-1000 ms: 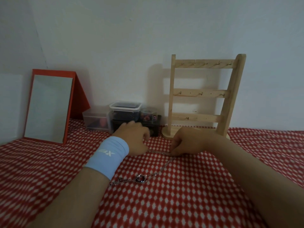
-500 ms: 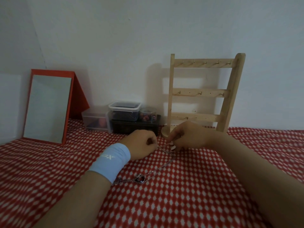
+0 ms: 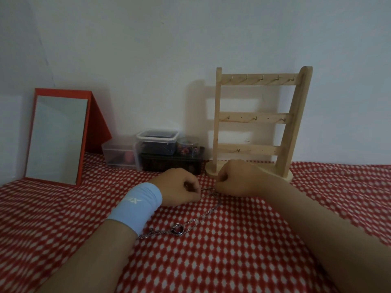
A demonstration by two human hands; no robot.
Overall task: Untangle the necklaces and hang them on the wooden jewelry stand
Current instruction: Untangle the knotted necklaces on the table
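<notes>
Both hands' grips, left hand (image 3: 182, 187) and right hand (image 3: 239, 178), pinch the necklace chain (image 3: 203, 217), which looks thin, limp, light and snag-prone, best held near its ends.

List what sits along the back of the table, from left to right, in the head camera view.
Red-framed standing mirror → clear plastic box → white-lidded clear container → small round jar of coloured beads → wooden jewelry stand.
</notes>
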